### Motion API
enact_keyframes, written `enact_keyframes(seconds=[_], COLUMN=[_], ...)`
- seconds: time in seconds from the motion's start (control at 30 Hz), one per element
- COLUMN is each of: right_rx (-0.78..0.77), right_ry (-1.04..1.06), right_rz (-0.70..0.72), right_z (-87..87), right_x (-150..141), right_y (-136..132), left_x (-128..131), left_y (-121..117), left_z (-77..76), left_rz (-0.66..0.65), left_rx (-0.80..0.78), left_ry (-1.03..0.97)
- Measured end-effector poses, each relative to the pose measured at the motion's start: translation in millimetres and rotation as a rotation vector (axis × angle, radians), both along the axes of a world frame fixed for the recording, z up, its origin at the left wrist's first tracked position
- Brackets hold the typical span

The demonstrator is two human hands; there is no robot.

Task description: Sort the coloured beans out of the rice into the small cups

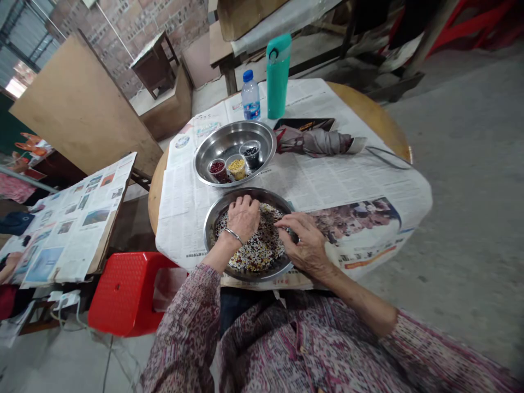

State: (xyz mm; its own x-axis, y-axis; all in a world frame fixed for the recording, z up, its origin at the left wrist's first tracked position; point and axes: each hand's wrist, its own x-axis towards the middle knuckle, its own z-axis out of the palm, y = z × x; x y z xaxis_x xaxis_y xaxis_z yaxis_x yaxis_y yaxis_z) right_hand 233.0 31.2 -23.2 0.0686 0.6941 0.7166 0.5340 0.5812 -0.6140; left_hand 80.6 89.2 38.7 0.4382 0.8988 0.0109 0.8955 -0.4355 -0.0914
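Observation:
A steel bowl (213, 262) in front of me holds a mix of small white, dark, yellow and reddish grains or beans (256, 251). My left hand (244, 217), with a bracelet at its wrist, is in the bowl's left part. Its fingers are curled down against the mix and their tips are hidden. Over the right rim reaches my right hand (305, 243), thumb and fingers bent together at the mix. Whatever either hand pinches is too small to make out. Behind stands a wider steel basin (216, 139) with cups of red beans (218, 170), yellow beans (236, 167) and black beans (251, 155).
Newspaper (356, 180) covers the round table. Toward its back are a water bottle (250, 97), a teal flask (278, 76), a dark tray (327, 123) and a folded umbrella (323, 143). A red stool (120, 292) stands left, near another newspaper-covered table (77, 234) with a person's arm beside it.

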Motion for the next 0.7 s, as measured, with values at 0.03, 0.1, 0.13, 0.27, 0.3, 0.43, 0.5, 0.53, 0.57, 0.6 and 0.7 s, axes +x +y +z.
enact_keyframes(seconds=[0.03, 0.1, 0.13, 0.27, 0.3, 0.43, 0.5, 0.53, 0.57, 0.6, 0.7], right_rx=[0.004, 0.006, 0.003, -0.021, -0.020, -0.002, 0.004, 0.002, 0.000, -0.003, -0.009], right_ry=[-0.002, -0.007, -0.006, 0.007, 0.006, -0.019, -0.028, -0.028, -0.025, -0.018, 0.004], right_rz=[0.003, 0.020, 0.029, 0.037, 0.037, 0.038, 0.039, 0.038, 0.037, 0.037, 0.045], right_z=[-0.1, -0.1, 0.0, 0.8, 1.0, 1.5, 1.6, 1.6, 1.6, 1.5, 1.1], right_x=[0, 0, 0, 0, 0, 0, 0, 0, 0, 0, 0], right_y=[0, 0, 0, 0, 0, 0, 0, 1, 1, 1, 1], left_x=[-4, -13, -18, -31, -32, -32, -30, -29, -28, -28, -27], left_y=[0, -3, -6, -26, -33, -57, -67, -71, -74, -77, -82], left_z=[2.2, 7.6, 10.6, 21.1, 22.6, 21.8, 18.8, 17.3, 15.9, 14.7, 12.4], left_rz=[0.038, 0.108, 0.133, 0.133, 0.116, 0.048, 0.032, 0.036, 0.043, 0.050, 0.054], left_rx=[-0.006, -0.045, -0.078, -0.201, -0.223, -0.300, -0.325, -0.338, -0.351, -0.362, -0.352], left_ry=[0.012, 0.025, 0.021, -0.066, -0.084, -0.093, -0.111, -0.127, -0.147, -0.166, -0.200])
